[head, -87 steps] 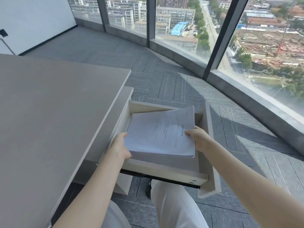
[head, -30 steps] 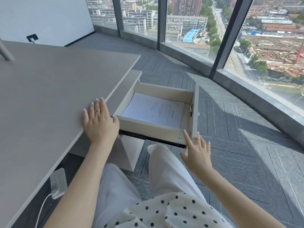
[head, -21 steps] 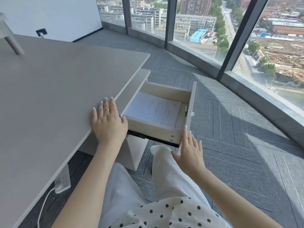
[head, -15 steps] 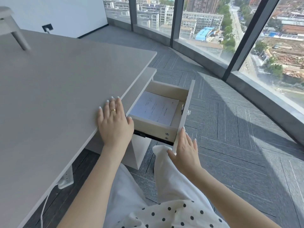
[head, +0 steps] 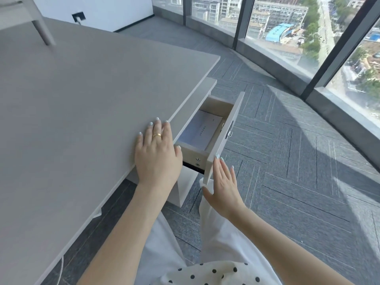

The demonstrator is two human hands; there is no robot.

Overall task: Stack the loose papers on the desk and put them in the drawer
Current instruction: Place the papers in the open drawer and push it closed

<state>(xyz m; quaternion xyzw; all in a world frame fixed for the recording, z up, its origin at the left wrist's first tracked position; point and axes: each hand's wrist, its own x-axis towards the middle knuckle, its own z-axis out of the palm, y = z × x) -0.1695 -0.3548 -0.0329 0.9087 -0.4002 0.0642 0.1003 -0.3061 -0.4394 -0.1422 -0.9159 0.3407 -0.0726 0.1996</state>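
Observation:
The stack of papers (head: 200, 130) lies flat inside the pale wooden drawer (head: 223, 132), which stands partly out from under the grey desk (head: 82, 99). The desk's edge hides the left part of the papers. My right hand (head: 223, 184) is flat, fingers together, with the palm against the outer face of the drawer front near its lower corner. My left hand (head: 157, 151), wearing a gold ring, rests palm down on the desk top right at its edge, beside the drawer. Neither hand holds anything.
A grey shelf leg (head: 43, 30) stands on the far left of the desk. Grey carpet tiles (head: 287, 161) cover the floor to the right. Floor-to-ceiling windows (head: 277, 27) curve around the back. My white trousers (head: 216, 243) sit below the drawer.
The papers went from my hands into the drawer. My left hand settled on the desk, my right hand came against the drawer front, and the drawer has slid further under the desk.

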